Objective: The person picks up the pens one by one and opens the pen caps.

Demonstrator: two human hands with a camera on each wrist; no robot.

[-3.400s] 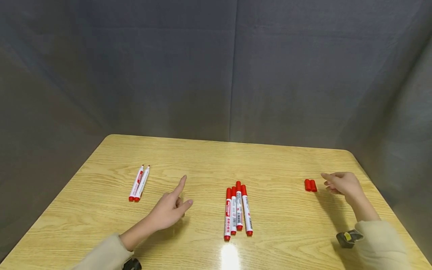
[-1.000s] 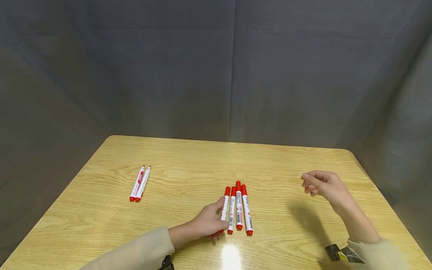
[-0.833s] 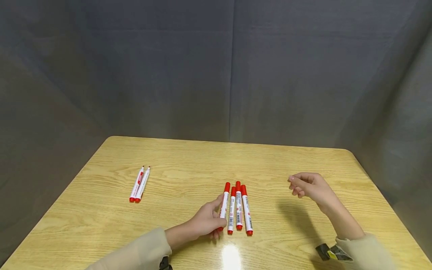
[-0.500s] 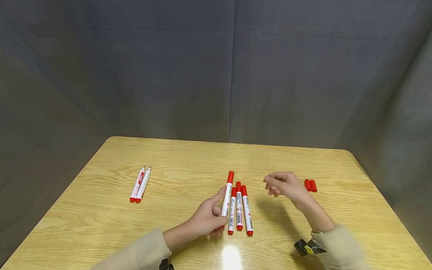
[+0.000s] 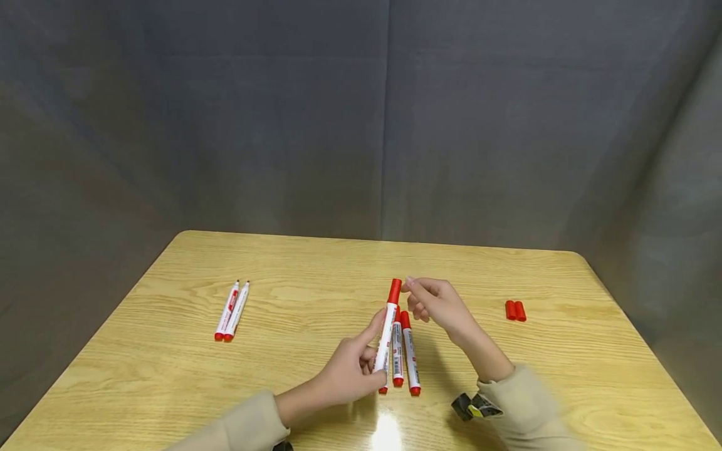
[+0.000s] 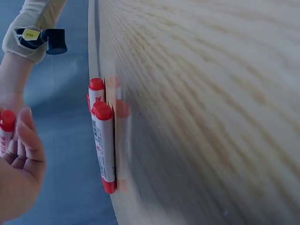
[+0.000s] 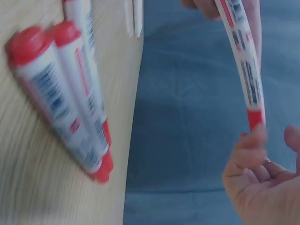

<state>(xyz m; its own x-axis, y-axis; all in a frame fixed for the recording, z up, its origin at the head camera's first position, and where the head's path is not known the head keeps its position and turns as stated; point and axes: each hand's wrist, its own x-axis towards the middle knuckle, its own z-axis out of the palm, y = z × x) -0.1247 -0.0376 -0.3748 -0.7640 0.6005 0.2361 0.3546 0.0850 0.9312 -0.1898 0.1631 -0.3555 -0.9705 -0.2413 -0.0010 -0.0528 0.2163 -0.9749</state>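
Note:
My left hand (image 5: pixel 352 369) grips a white whiteboard marker (image 5: pixel 386 335) by its lower barrel, lifted above the table with its red cap (image 5: pixel 396 290) pointing up and away. Close to the right of that cap is my right hand (image 5: pixel 442 310), fingers loosely bent. In the right wrist view, its fingertips (image 7: pixel 255 136) overlap the cap's end while the thumb (image 7: pixel 293 137) stands apart. Below the raised marker, three capped markers (image 5: pixel 410 357) lie side by side; the nearest to the left hand is mostly hidden in the head view.
Two uncapped markers (image 5: pixel 236 311) lie together at the left of the wooden table (image 5: pixel 304 269), tips pointing away. Two loose red caps (image 5: pixel 516 311) lie side by side at the right. A grey curtain (image 5: pixel 282 138) hangs around the table's far and side edges.
My left hand has picked up the leftmost marker of the middle group and raised it, tilting it rightward. My right hand has moved left from beside the loose caps to the raised marker's cap.

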